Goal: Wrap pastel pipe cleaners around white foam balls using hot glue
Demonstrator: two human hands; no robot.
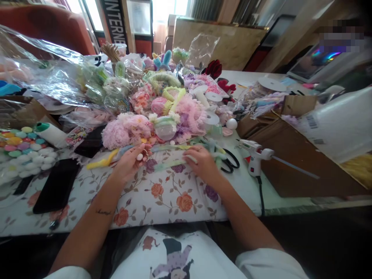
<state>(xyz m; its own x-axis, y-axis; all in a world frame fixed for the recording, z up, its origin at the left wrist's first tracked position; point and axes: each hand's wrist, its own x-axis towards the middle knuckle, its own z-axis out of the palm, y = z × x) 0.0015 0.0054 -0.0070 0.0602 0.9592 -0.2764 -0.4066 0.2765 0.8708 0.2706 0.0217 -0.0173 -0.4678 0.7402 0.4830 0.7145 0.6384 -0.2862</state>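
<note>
Two hands (pixel 133 159) (pixel 201 162), pale green strip (pixel 169 164) between

Two hands, left hand (pixel 132 159) and right hand (pixel 200 161), are near the desk's (pixel 162 215) front edge, with one white ball (pixel 140 157) in the left. Rightward lie one pair of scissors (pixel 233 155) and one glue gun (pixel 255 159); leftward, one large black phone (pixel 56 186).

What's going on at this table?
A person has both hands over a flower-print cloth. The left hand holds a small white ball at its fingers. The right hand is at a pale green strand; its grip is unclear. A glue gun rests to the right, and fluffy pink pieces are heaped beyond the hands.
</note>
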